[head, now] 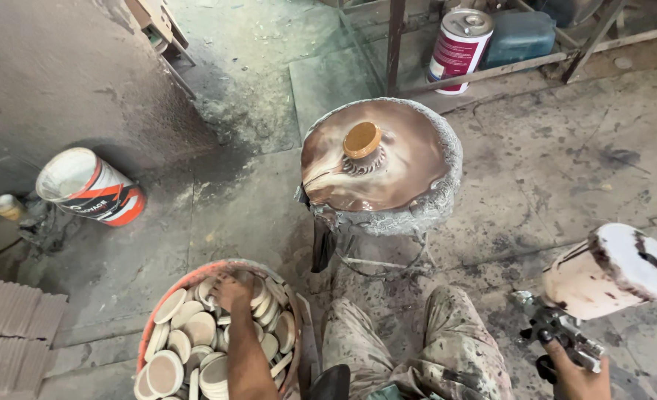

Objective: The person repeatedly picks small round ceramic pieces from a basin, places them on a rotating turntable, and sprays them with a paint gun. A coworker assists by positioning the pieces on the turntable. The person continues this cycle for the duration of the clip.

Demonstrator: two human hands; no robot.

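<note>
Discs (199, 330), pale and round, fill a red-rimmed basket (167, 295) standing on the concrete floor (536, 163) at the person's left knee. They lie loosely, some flat, some on edge and overlapping. The left hand (232, 290) reaches into the basket near its far rim, fingers curled down onto the top layer; whether it has closed around one disc cannot be told, since the fingertips are hidden among the pieces.

Judged by their look, the discs are unglazed ceramic or clay lids: stiff, fairly light singly, dry and dusty rather than slippery, and liable to chip at the rim if knocked together. The sound hold appears to be across the edge, thumb on one side and fingers opposite, lifting clear of the neighbours.

The right hand (574, 374) is clenched on the grip of a spray gun (558, 333), whose paint-stained cup (611, 270) tilts up and to the right, well apart from the basket.

Straight ahead stands a turntable stand (380, 167), its round top coated in wet brown glaze, with one orange-brown disc (362, 139) perched at its centre. A white and orange bucket (90, 187) lies tipped near the wall at left; a red and white can (459, 48) sits beyond the stand.
</note>
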